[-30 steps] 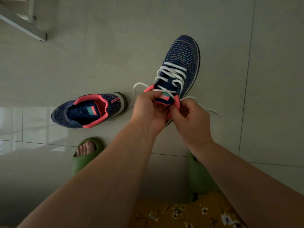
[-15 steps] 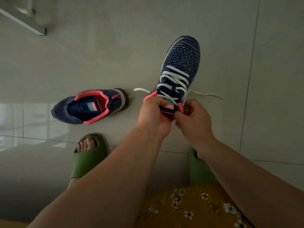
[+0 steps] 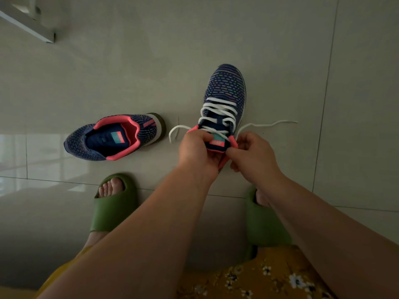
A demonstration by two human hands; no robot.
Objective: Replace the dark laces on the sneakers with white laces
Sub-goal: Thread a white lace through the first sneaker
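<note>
A pale, glossy tiled floor (image 3: 108,72) filled the frame, with a white frame edge (image 3: 28,29) in the upper left corner. We sat above it in green slides (image 3: 114,203), a yellow flowered cloth (image 3: 248,277) at the bottom.

Right of centre stood the laced sneaker (image 3: 226,93), toe toward the top of the frame, with the white lace (image 3: 218,113) already crossed through its eyelets. Its loose ends lay on the floor, one curling out at the left of the collar, the other trailing toward the right edge. The second sneaker (image 3: 112,137) lay left of centre on its own, well apart from our hands; we could see no lace in it, dark or white.

Our left hand (image 3: 196,149) had its fingers curled round the pink collar on the left side. Our right hand (image 3: 254,156) was curled at the collar's right side, where the right lace end ran in; whether that grip pinched the lace or only the collar we could not tell.

We judged the step to be finishing the first sneaker: the top eyelets and the tightening. The next move called for taking both free ends, drawing the slack even and tying off. The second sneaker was not yet laced.
</note>
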